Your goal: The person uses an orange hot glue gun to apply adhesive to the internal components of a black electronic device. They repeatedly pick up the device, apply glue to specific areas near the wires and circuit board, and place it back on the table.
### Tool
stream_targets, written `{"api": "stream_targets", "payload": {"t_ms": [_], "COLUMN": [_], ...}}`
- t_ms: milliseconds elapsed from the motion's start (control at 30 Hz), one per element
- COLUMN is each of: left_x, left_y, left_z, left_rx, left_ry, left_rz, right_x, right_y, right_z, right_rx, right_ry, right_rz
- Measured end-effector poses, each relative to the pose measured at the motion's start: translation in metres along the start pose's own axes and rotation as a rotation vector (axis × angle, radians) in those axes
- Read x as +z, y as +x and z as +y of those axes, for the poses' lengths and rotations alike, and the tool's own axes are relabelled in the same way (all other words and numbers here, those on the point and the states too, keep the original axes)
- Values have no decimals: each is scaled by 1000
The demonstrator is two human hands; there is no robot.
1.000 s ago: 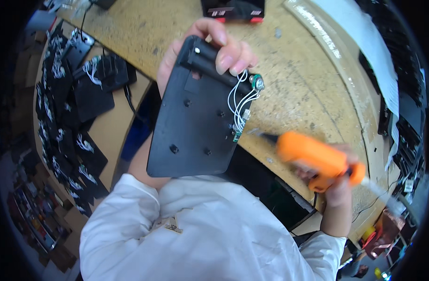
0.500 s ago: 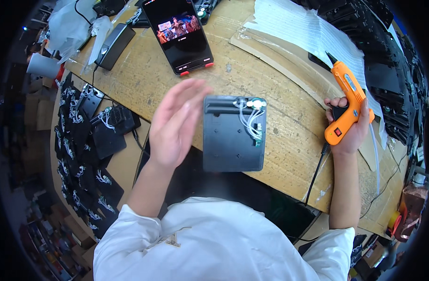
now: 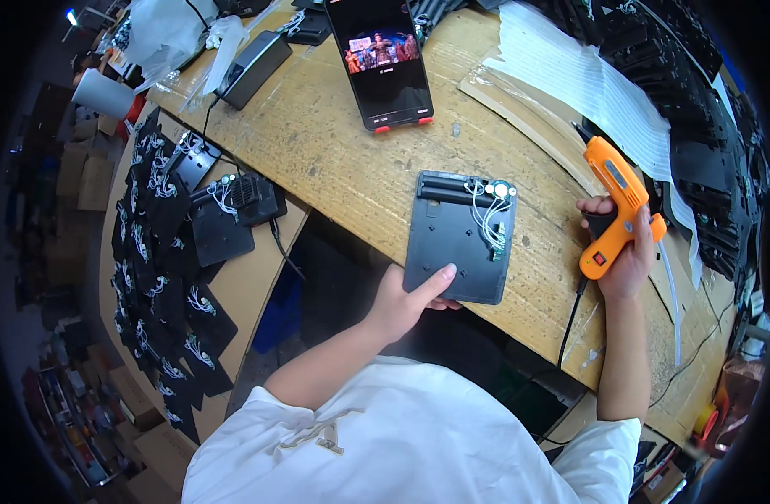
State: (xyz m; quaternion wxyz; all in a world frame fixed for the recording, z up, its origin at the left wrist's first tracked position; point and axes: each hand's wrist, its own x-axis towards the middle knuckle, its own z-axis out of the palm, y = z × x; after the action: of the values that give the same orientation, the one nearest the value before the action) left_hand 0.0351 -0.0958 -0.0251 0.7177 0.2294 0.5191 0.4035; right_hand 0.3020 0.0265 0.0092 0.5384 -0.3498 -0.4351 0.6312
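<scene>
A dark grey plastic panel (image 3: pixel 456 239) lies flat on the wooden bench (image 3: pixel 334 160), with white wires and a small green board (image 3: pixel 494 227) on its right side. My left hand (image 3: pixel 406 301) grips the panel's near left corner, thumb on top. My right hand (image 3: pixel 624 252) holds an orange glue gun (image 3: pixel 616 202) upright to the right of the panel, its nozzle pointing away toward the back left and clear of the panel.
A phone (image 3: pixel 383 59) with a lit screen leans at the back of the bench. Several more dark panels with wires (image 3: pixel 175 244) are spread on a lower surface to the left. White sheets (image 3: pixel 595 84) and black parts (image 3: pixel 712 151) lie at the right.
The panel was held up and tilted with the glue gun's tip at its wires; it now lies flat on the bench. The gun has moved off to the right.
</scene>
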Motion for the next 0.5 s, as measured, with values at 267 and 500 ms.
{"api": "stream_targets", "payload": {"t_ms": [267,500], "left_x": [-46,-47], "left_y": [-63,-34], "left_z": [54,87], "left_rx": [423,795], "left_ry": [471,419], "left_rz": [104,396], "right_x": [24,41], "right_y": [-12,-38], "right_z": [0,-5], "right_rx": [80,269], "right_ry": [-17,-34], "right_rz": [-52,-289]}}
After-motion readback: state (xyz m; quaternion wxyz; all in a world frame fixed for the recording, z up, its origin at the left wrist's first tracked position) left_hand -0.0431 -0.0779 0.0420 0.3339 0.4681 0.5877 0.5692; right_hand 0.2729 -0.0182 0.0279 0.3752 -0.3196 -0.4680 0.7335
